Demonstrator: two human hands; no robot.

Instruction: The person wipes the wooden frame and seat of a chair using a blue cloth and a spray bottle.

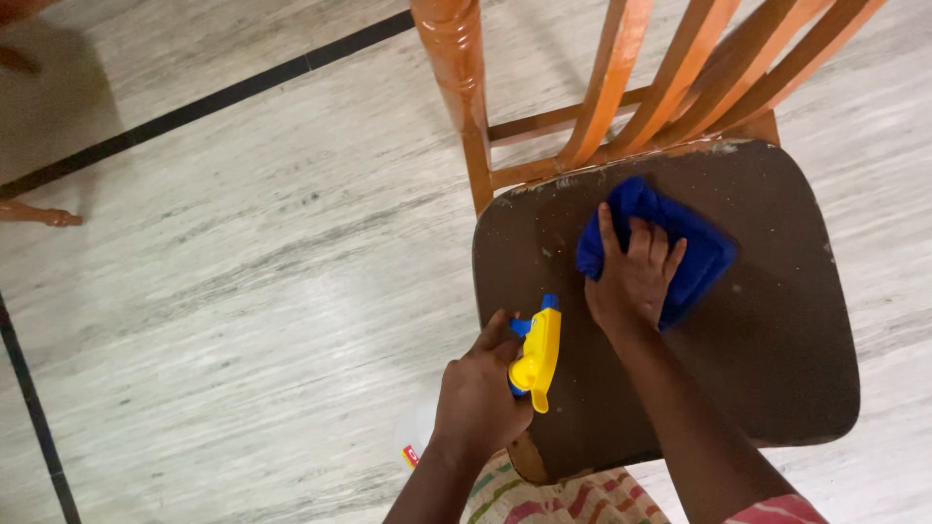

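Note:
My right hand (633,277) presses flat on a folded blue cloth (699,247) on the dark brown seat (777,340) of a wooden chair. My left hand (478,393) grips a spray bottle by its neck; the yellow and blue trigger head (537,354) points toward the seat, at its left edge. The bottle's pale body (416,437) hangs below my left hand, mostly hidden. The seat's rim is chipped and worn near the back.
The chair's orange-brown slatted back (621,78) rises at the top of the view. Pale streaked floor tiles (243,272) with dark joint lines surround the chair. Another furniture leg (39,215) shows at far left. Striped cloth (563,500) lies at the bottom edge.

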